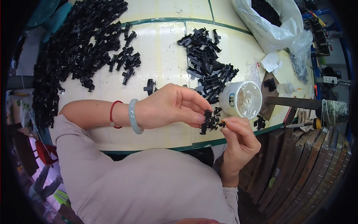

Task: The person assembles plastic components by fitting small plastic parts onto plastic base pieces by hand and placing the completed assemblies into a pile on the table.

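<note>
A: What is the left hand (169,106) doing?

B: Near the middle of the frame, its thumb and fingers pinch a black clip-like part (205,125), held roughly upright just beyond the fingertips. A pale bangle (133,116) and a red cord (113,114) circle that wrist.

A: And the right hand (242,142)?

B: Right of centre, a little lower, its thumb and forefinger pinch a small black piece (222,124). That piece is near the clip-like part, with a gap between them.

A: What lies closest to the two hands?

B: A scatter of small black pieces (215,120) on the pale surface (160,44), seen between the fingertips. Just above the right hand is a white tub (228,99), its mouth turned to the right of the frame.

A: Farther out?

B: A single black part (150,87) lies just above the left hand. A loose pile of black parts (207,61) sits in the upper middle, and a far bigger heap (84,41) fills the upper left.

A: The right side?

B: A white plastic bag (274,35) with dark contents stands at the upper right. Below it are a crumpled white tissue (271,62) and a small bottle (286,88).
</note>
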Demonstrator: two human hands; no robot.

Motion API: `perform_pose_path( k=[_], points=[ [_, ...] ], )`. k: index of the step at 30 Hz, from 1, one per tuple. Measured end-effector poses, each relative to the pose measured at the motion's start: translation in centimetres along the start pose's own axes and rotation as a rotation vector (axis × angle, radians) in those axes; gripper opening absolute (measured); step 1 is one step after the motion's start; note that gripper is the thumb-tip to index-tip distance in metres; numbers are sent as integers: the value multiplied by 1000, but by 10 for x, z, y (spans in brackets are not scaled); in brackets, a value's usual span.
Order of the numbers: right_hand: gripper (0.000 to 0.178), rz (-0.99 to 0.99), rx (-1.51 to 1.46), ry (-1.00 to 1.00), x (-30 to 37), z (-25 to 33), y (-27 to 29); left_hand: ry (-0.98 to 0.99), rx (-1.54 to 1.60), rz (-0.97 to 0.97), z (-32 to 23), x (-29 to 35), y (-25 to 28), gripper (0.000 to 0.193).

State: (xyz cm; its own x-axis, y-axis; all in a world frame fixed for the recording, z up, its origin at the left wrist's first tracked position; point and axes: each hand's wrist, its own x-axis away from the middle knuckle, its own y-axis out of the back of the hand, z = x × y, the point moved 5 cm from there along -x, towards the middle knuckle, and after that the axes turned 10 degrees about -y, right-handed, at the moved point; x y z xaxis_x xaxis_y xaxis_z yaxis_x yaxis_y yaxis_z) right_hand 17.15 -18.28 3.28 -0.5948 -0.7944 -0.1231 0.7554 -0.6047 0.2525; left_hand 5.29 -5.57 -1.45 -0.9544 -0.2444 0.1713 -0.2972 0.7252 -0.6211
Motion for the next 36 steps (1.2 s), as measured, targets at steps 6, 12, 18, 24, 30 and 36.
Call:
perform_pose_path(
  k=[6,12,18,24,30,36],
  points=[
    [20,-17,-15,-7,1,-3,-9,-31,-42,24,3,1,-1,26],
    [19,-7,1,25,-1,-3,-13,-38,-46,26,1,1,-2,26],
    [21,11,73,75,0,0,-16,-75,-64,11,0,6,-2,25],
    [24,3,274,219,5,10,-20,-193,-283,-38,-2,9,-3,21],
    [26,-116,118,-53,10,-11,-10,-88,-351,-133,-1,10,5,24],
    [26,-185,398,-69,27,-38,31,-126,-817,-375,-24,37,59,23]
  ],
)
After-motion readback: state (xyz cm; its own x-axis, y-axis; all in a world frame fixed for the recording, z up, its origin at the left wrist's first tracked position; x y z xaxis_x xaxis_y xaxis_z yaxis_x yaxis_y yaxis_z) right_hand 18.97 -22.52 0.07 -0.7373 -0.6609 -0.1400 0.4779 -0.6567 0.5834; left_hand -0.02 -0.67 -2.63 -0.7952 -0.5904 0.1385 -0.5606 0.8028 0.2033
